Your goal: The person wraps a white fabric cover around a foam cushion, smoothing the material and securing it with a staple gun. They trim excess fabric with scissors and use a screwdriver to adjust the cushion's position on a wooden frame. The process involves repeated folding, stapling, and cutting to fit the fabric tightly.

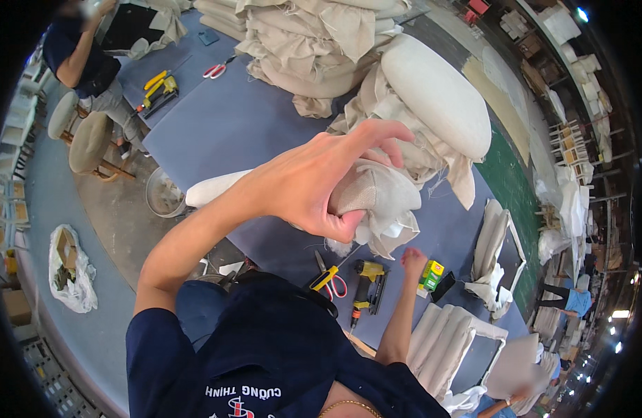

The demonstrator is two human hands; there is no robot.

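Note:
My left hand (303,181) reaches across the middle of the view, thumb and fingers curled round the edge of a beige fabric-covered cushion (394,188). Loose fabric folds hang from the cushion's near side, and part of it is hidden behind the hand. Lower right, my right hand (413,260) is closed above the table; what its fingers hold, if anything, is too small to tell. Beside it lie a yellow and black staple gun (366,282) and a green and yellow box (431,276). Left of the staple gun are a yellow-handled pointed tool (324,279) and red-handled scissors (340,285).
Piled fabric covers (314,49) and a pale padded seat (439,94) occupy the far side of the blue-grey table (209,115). Stacked padded panels (439,341) stand at right. Another staple gun (161,94) lies far left, near a co-worker (88,63). Stools (92,143) stand on the floor.

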